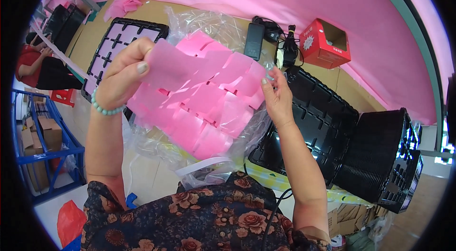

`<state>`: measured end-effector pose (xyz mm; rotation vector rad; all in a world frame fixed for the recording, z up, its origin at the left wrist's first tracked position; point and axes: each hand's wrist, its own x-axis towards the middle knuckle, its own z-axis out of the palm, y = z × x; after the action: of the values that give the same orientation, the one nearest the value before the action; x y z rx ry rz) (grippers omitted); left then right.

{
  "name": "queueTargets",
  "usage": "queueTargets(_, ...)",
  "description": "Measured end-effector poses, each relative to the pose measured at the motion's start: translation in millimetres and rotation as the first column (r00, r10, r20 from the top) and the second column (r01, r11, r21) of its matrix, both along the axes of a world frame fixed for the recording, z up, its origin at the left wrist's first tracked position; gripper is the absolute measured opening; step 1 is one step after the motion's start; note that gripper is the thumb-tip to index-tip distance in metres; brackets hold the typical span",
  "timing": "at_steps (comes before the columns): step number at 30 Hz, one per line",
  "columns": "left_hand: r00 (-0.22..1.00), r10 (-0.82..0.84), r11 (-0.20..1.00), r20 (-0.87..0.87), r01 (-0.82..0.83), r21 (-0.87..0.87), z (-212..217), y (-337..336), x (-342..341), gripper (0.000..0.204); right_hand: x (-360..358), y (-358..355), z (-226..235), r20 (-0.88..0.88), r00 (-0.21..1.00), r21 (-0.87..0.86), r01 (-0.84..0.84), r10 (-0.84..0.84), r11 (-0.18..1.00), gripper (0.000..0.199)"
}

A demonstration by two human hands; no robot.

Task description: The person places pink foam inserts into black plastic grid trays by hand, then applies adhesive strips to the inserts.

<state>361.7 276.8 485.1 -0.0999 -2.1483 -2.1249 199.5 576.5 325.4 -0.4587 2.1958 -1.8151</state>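
My left hand (124,71), with a pale green bead bracelet (105,110) at the wrist, pinches the upper left corner of a thin pink sheet (173,66) and lifts it. Below and beside it lie several more pink sheets (209,139) in overlapping rows, with slits and small gaps between them. A crumpled clear plastic bag (254,130) spreads under and around them. At their right edge my right hand (279,96) has its thumb and fingers closed on what looks like the clear plastic; its fingertips partly hide the grip.
Beyond my left hand lies a black tray with a lilac surface (128,32). A black phone-like device (254,41), cables (289,47) and an open red box (325,44) stand at the back. Black trays (375,151) are stacked at right. A person (35,63) sits far left.
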Motion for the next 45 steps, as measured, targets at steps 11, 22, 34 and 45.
queueTargets(11, 0.966, 0.121, 0.990, -0.229, -0.100, 0.102, 72.2, 19.6, 26.3, 0.062, 7.6, -46.0, 14.5, 0.399, 0.818, -0.519, -0.170, 0.413, 0.838, 0.085)
queueTargets(22, 0.761, -0.379, 0.601, -0.526, 0.635, 0.485, 135.2, 129.5, -12.5, 0.018, -0.2, -113.6, 129.7, -0.072, 0.682, -0.897, -0.363, 0.728, 0.251, 0.108)
queueTargets(34, 0.703, -0.590, 0.056, -0.398, 0.527, 0.848, 78.7, 386.4, -61.6, 0.023, 27.7, 83.7, 109.1, -0.307, 0.325, -0.932, -0.294, 0.895, -0.213, 0.113)
queueTargets(45, 0.624, -0.631, -0.239, -0.460, 0.408, 0.881, 9.7, 469.7, -102.4, 0.021, -4.2, 291.4, 81.3, 0.353, 0.911, -0.786, 0.165, 0.214, 0.596, 0.085)
